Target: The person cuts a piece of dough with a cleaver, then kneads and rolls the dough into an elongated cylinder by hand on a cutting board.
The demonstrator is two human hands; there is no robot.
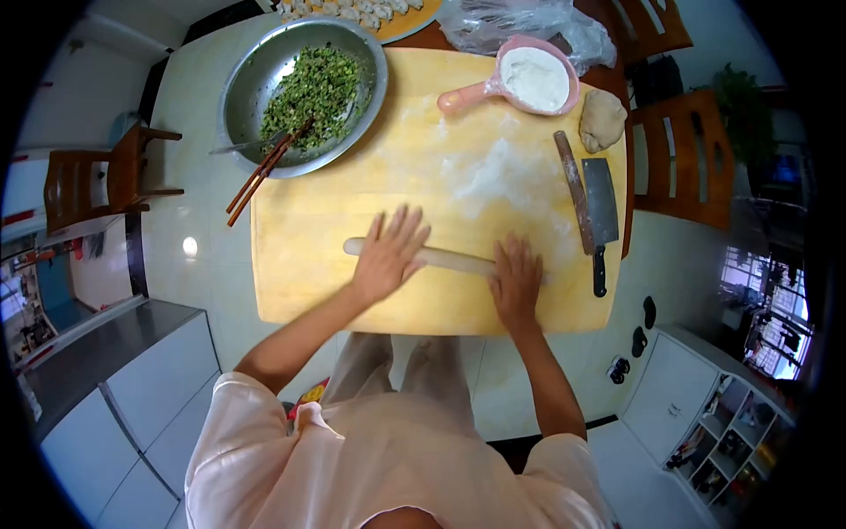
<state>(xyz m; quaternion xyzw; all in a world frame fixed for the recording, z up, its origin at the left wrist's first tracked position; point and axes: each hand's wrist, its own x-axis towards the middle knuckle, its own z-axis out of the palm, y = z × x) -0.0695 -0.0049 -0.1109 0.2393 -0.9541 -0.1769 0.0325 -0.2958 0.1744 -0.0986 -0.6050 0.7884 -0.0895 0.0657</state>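
Note:
A long pale roll, which looks like dough (458, 260), lies across the wooden board (308, 295) near its front. My left hand (388, 256) rests on the roll towards its left end, fingers spread. On the right part of the roll lies my right hand (516, 275), palm down with its fingers stretched out. Beyond the hands, white flour (493, 176) is scattered over the board. A dark rolling pin (575, 189) and a cleaver (601, 207) with a black handle lie side by side to the right of my right hand.
A metal bowl (231, 97) with chopped green filling and chopsticks (256, 183) stands back left. At the back right are a pink scoop (467, 95) of flour, a dough lump (603, 121) and a plastic bag (529, 22). Dumplings lie on a tray (397, 31) behind.

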